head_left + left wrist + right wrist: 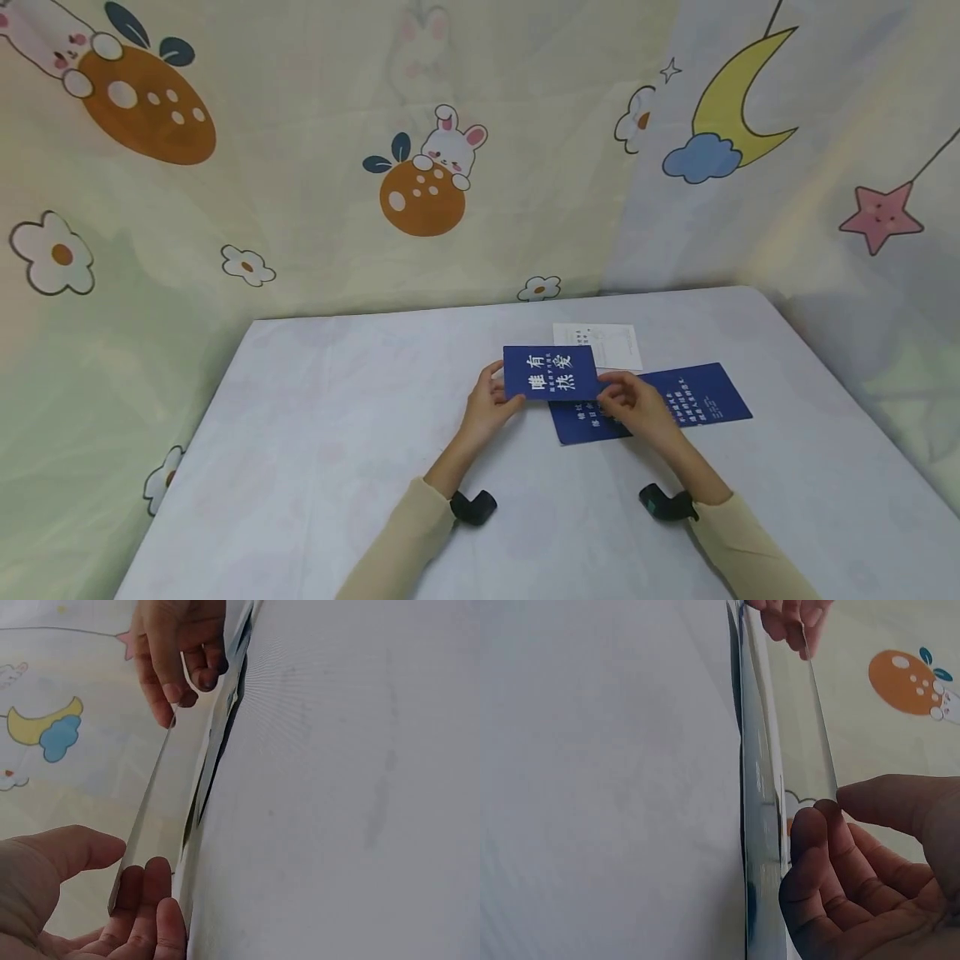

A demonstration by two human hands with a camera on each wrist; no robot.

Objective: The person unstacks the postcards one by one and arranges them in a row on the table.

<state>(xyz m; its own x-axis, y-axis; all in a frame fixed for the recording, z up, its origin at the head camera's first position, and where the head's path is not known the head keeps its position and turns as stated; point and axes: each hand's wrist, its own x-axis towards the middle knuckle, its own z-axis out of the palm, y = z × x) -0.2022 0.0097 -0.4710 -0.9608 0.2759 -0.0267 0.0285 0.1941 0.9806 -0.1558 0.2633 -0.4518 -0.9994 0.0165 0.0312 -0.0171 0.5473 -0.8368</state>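
Observation:
A small dark-blue card (551, 373) with white Chinese lettering is held above the table, seen edge-on in both wrist views. My left hand (486, 410) pinches its left end, with the thumb on one side and fingertips on the other. At the opposite end my right hand (636, 405) pinches the card the same way. Under the card and the right hand lies a longer blue printed sheet (701, 393), its middle partly hidden. Behind the held card is a white printed card (617, 342), partly covered from view.
A white cloth covers the table (360, 450). Behind it and at the sides hangs a curtain (315, 183) printed with rabbits, flowers, a moon and a star. Black devices (474, 507) are worn at both wrists.

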